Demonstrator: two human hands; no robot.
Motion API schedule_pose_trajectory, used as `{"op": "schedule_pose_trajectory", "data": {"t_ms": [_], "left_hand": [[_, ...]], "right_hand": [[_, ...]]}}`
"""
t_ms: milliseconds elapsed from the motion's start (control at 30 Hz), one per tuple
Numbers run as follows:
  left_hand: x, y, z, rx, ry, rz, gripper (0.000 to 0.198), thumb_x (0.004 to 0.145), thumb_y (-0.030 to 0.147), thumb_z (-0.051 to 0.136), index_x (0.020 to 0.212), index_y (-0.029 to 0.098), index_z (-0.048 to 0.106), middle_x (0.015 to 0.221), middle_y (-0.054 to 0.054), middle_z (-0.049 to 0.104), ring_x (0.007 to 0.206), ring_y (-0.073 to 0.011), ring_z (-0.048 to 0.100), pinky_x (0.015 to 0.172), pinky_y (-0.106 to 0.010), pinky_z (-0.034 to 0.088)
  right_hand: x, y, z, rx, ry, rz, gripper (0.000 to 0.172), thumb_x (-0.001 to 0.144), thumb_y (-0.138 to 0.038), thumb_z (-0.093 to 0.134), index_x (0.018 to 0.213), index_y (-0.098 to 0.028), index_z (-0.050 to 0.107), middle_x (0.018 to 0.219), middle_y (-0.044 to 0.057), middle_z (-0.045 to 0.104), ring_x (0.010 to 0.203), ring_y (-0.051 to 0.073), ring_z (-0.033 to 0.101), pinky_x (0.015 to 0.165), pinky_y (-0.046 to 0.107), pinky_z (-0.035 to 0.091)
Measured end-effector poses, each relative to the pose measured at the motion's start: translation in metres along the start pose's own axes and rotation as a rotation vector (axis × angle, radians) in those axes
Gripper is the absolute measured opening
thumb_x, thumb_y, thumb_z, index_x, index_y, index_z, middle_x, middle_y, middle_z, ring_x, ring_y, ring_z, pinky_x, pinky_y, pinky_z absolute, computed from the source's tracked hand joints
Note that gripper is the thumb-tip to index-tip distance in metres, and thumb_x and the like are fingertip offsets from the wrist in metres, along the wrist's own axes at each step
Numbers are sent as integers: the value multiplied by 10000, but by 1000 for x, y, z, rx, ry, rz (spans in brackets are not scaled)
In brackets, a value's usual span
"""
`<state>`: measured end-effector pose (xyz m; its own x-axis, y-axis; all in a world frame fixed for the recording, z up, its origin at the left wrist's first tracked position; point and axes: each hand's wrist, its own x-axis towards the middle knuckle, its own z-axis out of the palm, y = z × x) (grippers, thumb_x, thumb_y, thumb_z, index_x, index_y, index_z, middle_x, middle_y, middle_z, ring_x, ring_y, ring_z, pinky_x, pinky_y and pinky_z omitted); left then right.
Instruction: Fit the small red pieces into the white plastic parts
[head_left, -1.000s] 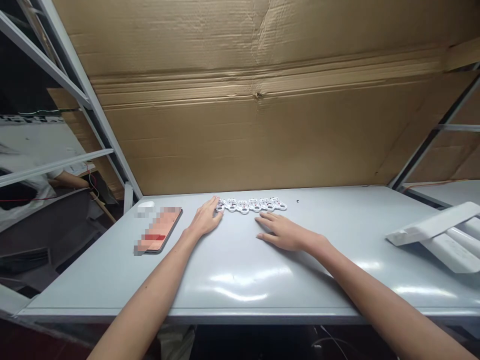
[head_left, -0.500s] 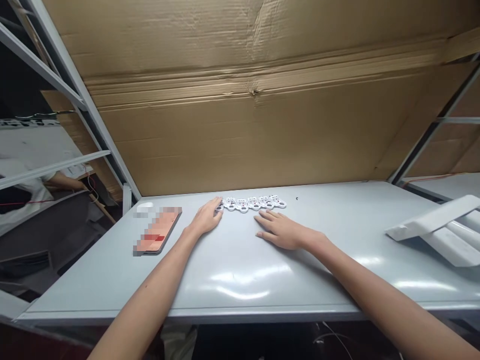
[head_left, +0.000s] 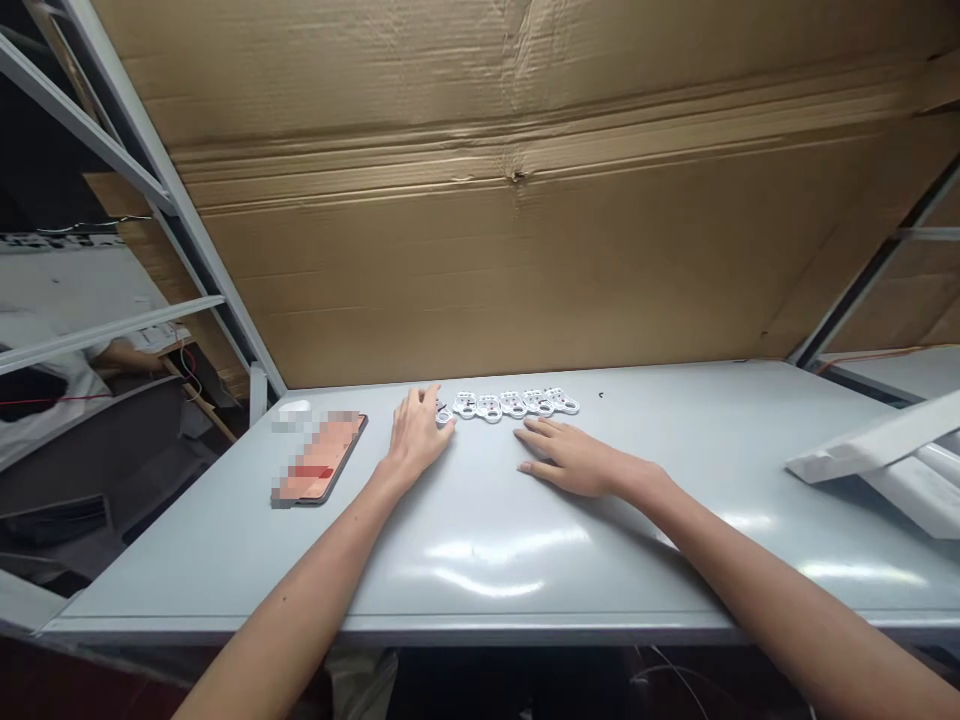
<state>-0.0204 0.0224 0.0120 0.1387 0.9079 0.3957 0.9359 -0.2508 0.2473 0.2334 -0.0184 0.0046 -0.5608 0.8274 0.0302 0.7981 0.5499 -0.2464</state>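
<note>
A row of several small white pieces with cartoon-like faces and ring-shaped openings [head_left: 490, 407] lies near the back of the grey table. My left hand [head_left: 418, 432] is at the row's left end, its fingers and thumb around the leftmost white piece [head_left: 444, 412], which is partly hidden by the hand. My right hand [head_left: 571, 457] rests palm down in front of the row's right end, fingers stretched out and holding nothing.
A phone [head_left: 322, 460] with a partly blurred screen lies left on the table [head_left: 480, 520], a small white object [head_left: 295, 408] behind it. White foam-like pieces [head_left: 885, 450] stand at the right. Cardboard [head_left: 510, 270] closes off the back; a metal frame [head_left: 187, 220] rises at left.
My left hand has shifted slightly and its fingers have bent around the leftmost piece, with a small gap now beside it. My right hand has stayed nearly still. The view has moved slightly.
</note>
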Motion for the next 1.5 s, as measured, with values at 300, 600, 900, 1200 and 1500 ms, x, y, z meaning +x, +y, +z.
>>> {"op": "schedule_pose_trajectory", "data": {"t_ms": [300, 600, 900, 1200, 1500], "left_hand": [[-29, 38, 7, -203, -199, 543, 620, 865, 463, 667, 1376, 179, 460, 1313, -148, 555, 1214, -311, 522, 1010, -418, 443], [-27, 33, -4, -139, -259, 549, 537, 887, 557, 598, 1258, 170, 578, 1407, -170, 505, 1304, -338, 463, 1067, -467, 398], [-30, 40, -1, -121, -258, 550, 357, 931, 492, 558, 1131, 208, 635, 1281, -122, 600, 1242, -318, 507, 1032, -460, 414], [-30, 43, -1, -83, -305, 503, 340, 924, 522, 538, 1029, 206, 607, 1039, -86, 656, 975, -280, 606, 809, -380, 484], [-31, 44, 3, -124, -309, 444, 387, 917, 537, 536, 1098, 203, 611, 1059, -96, 637, 959, -282, 603, 795, -379, 491]], "right_hand": [[-1, -9, -6, 101, 54, 40, 610, 995, -566, 196, 1445, -243, 452, 1487, 99, 476, 1364, 311, 417, 1112, 491, 329], [5, -3, 1, 91, 257, -51, 359, 997, -371, 360, 1131, -206, 649, 1164, 124, 665, 1059, 273, 609, 907, 427, 485], [5, -7, -1, 130, 373, -174, 199, 913, -242, 513, 1016, -215, 681, 1098, 101, 672, 970, 244, 636, 847, 398, 506], [12, -2, 9, 100, 318, -292, 197, 890, -135, 545, 942, -207, 721, 1049, 93, 677, 919, 217, 648, 766, 341, 526], [14, -4, 8, 216, 340, -242, 230, 914, -114, 493, 920, -190, 710, 1029, 95, 704, 935, 222, 655, 832, 357, 511]]}}
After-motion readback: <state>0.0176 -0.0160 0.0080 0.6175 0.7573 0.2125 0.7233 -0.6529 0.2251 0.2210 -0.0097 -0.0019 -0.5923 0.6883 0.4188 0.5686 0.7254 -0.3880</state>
